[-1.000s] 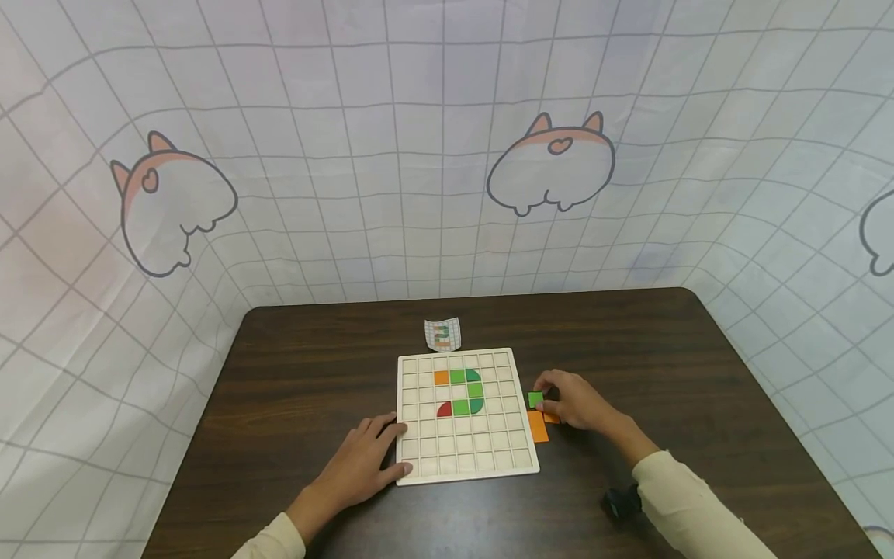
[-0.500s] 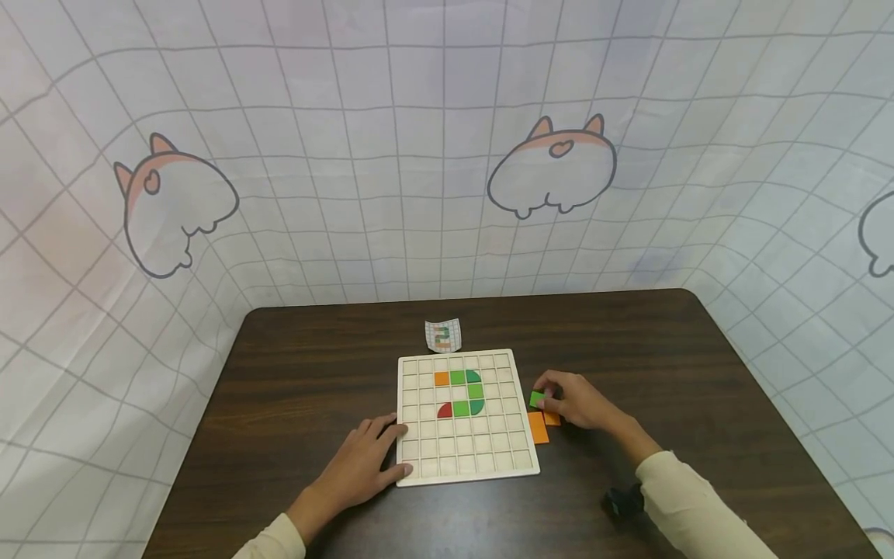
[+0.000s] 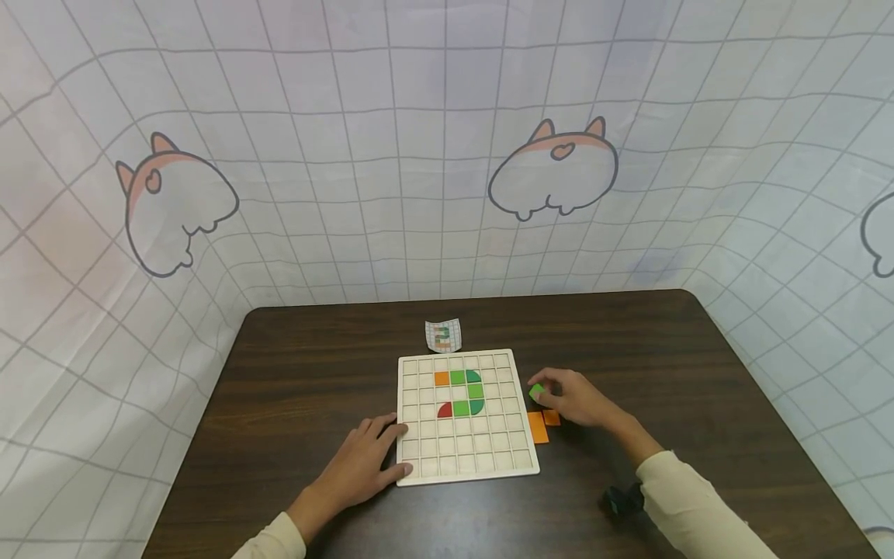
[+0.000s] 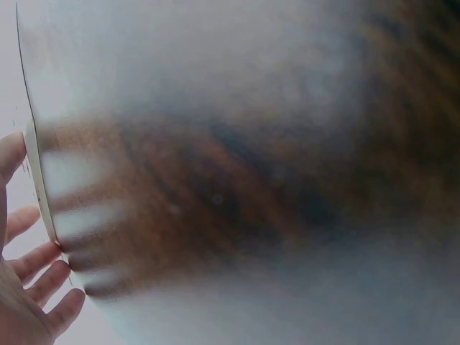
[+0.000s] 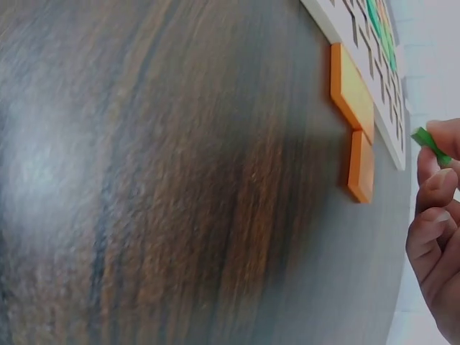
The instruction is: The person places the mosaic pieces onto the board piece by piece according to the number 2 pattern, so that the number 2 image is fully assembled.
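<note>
The right hand (image 3: 574, 399), bent down, pinches a tilted green tile (image 3: 536, 391) above the table (image 3: 314, 373), beside the white board (image 3: 466, 444). The left hand (image 3: 358, 462), its grip loose and fingers spread, touches the board's edge.

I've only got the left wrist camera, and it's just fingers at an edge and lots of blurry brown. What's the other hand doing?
Observer: The right hand is pinching a small green piece.

Operator: Cool! Are there any more loose ones?

Observer: Yes, a larger orange piece and a smaller orange piece lie beside the right edge of the board.

Operator: Is anything red on it?

Observer: Just one, a red quarter-round, directly left of a green square.
</note>
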The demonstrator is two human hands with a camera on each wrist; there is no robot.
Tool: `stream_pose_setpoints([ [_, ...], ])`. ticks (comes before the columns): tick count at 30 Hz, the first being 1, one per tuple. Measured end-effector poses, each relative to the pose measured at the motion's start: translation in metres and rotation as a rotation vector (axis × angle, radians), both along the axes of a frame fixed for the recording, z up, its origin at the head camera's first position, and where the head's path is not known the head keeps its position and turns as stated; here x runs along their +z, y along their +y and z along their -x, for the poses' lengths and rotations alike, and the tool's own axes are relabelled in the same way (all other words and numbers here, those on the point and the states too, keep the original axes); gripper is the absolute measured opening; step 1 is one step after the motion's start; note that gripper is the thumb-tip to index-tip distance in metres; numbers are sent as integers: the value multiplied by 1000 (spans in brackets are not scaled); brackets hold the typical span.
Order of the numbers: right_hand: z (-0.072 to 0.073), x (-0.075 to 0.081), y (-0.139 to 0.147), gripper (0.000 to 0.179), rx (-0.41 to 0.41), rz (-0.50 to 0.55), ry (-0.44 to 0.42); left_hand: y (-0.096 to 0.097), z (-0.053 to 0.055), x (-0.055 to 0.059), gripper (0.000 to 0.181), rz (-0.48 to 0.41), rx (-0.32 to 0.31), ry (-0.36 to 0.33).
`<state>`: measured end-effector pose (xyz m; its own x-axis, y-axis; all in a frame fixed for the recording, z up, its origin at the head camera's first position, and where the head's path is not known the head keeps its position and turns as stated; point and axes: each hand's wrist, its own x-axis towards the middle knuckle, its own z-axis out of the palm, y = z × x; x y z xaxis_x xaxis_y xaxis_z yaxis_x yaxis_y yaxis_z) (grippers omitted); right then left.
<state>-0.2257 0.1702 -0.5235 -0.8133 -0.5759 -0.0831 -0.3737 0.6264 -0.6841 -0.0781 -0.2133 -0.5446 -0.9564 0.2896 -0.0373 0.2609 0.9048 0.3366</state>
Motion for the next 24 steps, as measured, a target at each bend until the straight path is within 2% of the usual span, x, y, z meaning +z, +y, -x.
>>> stream_pose_setpoints([
  [10,-6,2,-13,24,30,89,-90,-1,1,-1,63,4,-8,7],
  [24,-17,-3,-32,21,68,89,-117,-1,-1,-1,63,-14,-10,10],
])
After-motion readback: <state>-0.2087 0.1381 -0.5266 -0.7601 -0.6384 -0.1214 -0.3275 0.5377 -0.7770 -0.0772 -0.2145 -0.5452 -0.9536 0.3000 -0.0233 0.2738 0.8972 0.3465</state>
